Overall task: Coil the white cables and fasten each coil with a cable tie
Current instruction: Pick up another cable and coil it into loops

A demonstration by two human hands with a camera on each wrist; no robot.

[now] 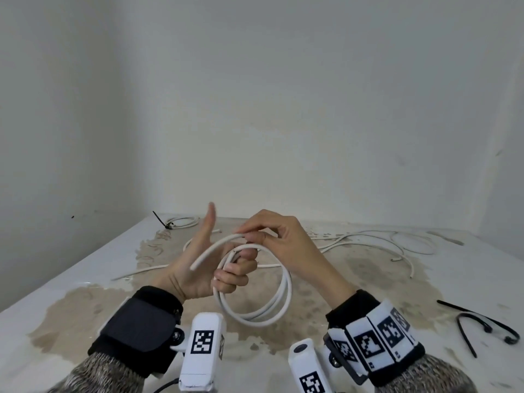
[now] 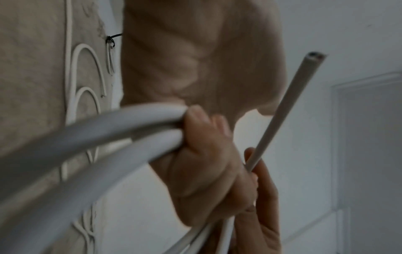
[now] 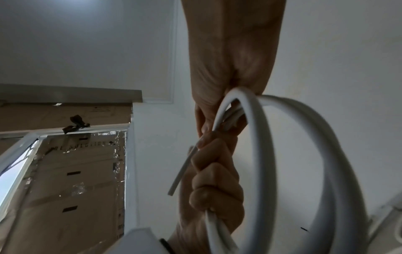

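Observation:
A white cable coil (image 1: 256, 310) of a few loops hangs above the table. My left hand (image 1: 235, 269) grips its left side with curled fingers, the thumb pointing straight up. My right hand (image 1: 252, 236) pinches the last stretch of cable at the coil's top. The free cable end (image 1: 194, 267) sticks out across my left palm. In the left wrist view the curled fingers (image 2: 206, 163) hold the coil's strands (image 2: 104, 135), and the cut end (image 2: 314, 56) points up. In the right wrist view the coil (image 3: 267, 151) arcs from my right hand (image 3: 230, 82).
A tied coil (image 1: 183, 222) with a black cable tie (image 1: 160, 220) lies at the back left. Loose white cables (image 1: 397, 241) sprawl at the back right, and one more (image 1: 141, 272) lies left. Black cable ties (image 1: 482, 326) lie on the stained table (image 1: 354, 279) at the right.

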